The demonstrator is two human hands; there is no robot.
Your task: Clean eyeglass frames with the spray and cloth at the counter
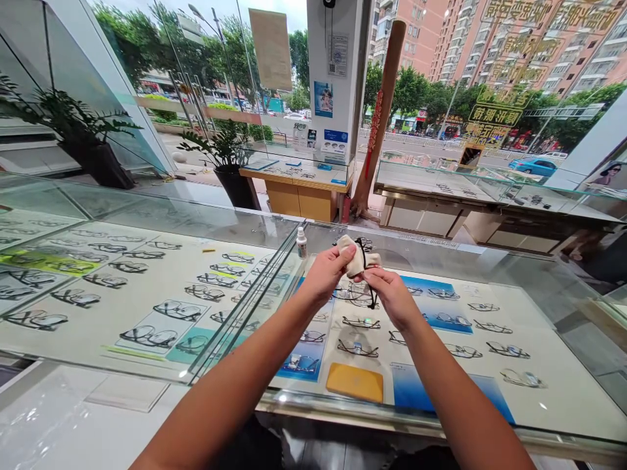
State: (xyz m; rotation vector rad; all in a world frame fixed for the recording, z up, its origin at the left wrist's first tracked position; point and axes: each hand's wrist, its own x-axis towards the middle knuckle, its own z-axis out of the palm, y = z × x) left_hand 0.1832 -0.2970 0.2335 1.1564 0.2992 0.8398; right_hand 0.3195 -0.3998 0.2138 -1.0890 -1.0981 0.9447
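A cream-coloured cloth is bunched up over the glass counter. My left hand is closed, with the thumb pressing the cloth around part of a pair of dark-framed eyeglasses. My right hand pinches at the lower side of the same eyeglasses and cloth. One dark temple hangs down between my hands; the lenses are mostly covered by the cloth. A small white spray bottle stands upright on the counter, left of my left hand.
Below my hands is a glass display case holding several eyeglasses and a yellow case. Another glass case adjoins on the left. Farther off are a wooden cabinet, potted plants and large windows.
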